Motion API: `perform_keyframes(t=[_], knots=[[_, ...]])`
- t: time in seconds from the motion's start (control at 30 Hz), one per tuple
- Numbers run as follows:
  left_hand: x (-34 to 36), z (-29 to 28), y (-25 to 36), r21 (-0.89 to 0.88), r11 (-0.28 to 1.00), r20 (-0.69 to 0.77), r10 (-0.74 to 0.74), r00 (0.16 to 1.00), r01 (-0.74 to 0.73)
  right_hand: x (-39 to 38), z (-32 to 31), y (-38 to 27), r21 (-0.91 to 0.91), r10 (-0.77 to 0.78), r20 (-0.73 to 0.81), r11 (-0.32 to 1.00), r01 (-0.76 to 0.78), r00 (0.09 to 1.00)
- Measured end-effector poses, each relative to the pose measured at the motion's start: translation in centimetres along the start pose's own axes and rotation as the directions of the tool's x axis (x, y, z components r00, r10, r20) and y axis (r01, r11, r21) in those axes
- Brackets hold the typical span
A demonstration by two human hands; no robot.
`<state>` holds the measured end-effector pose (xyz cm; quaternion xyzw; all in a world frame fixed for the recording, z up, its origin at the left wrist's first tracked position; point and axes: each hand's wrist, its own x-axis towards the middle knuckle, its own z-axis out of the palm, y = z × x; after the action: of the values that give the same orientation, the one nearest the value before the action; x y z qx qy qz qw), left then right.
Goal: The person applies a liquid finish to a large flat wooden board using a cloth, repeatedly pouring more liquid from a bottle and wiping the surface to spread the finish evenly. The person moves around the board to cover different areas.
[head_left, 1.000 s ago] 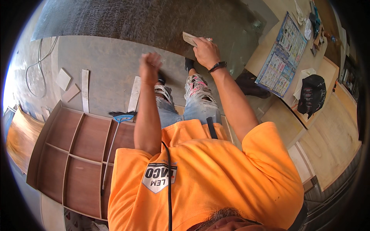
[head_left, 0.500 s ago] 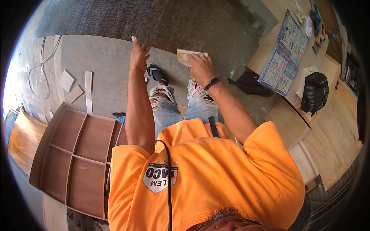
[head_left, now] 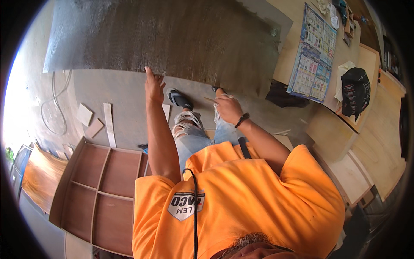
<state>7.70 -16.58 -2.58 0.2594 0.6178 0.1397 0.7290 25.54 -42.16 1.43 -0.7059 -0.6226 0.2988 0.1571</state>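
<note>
My left hand (head_left: pixel 154 86) is at the near edge of the large dark, streaked sheet (head_left: pixel 181 39), fingers apart, a fingertip touching the edge. My right hand (head_left: pixel 228 108) is lower, below that edge and over my right leg, closed on a pale flat spreader (head_left: pixel 209 99) seen nearly edge-on. My legs and dark footwear (head_left: pixel 178 97) show beneath the sheet's edge.
Right: a wooden table (head_left: pixel 351 52) with a printed sheet (head_left: pixel 311 52), black bag (head_left: pixel 354 90) and boards (head_left: pixel 375 159). Left: a brown gridded wooden frame (head_left: pixel 113 171), wood-grain panel (head_left: pixel 43 172), looped cable (head_left: pixel 54 112) and scrap pieces (head_left: pixel 85 114) on the grey floor.
My left hand has reached the sheet's edge. My right hand with the spreader has come down and off the sheet's surface. The sheet's near edge now appears lower in the view.
</note>
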Motion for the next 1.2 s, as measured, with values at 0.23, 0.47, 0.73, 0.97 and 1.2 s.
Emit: perform_keyframes(t=[0.23,0.47,0.73,0.97,1.2], knots=[[-0.4,2.2,1.5,0.080,0.997,0.009,0.016,1.000,-0.017,0.4,-4.1,3.1,-0.151,0.431,0.211,0.901,-0.406,0.877],[-0.7,2.3,2.3,0.158,0.987,-0.042,-0.017,0.999,0.023,-0.9,-10.1,7.3,0.191,0.399,0.407,0.843,-0.503,0.822],[-5.0,-4.2,-1.2,0.467,0.876,-0.245,-0.003,0.969,0.121,-5.3,-20.5,20.3,0.995,0.750,0.078,-0.096,-0.008,0.657],[-11.9,-10.9,-2.3,0.634,0.670,-0.386,-0.161,0.909,0.387,-3.6,-15.9,28.5,0.935,0.820,0.190,-0.319,0.156,0.540],[-15.5,-6.6,1.7,0.575,0.810,-0.365,0.127,0.922,0.116,0.3,-15.3,27.0,0.953,0.817,0.193,-0.288,0.094,0.543]])
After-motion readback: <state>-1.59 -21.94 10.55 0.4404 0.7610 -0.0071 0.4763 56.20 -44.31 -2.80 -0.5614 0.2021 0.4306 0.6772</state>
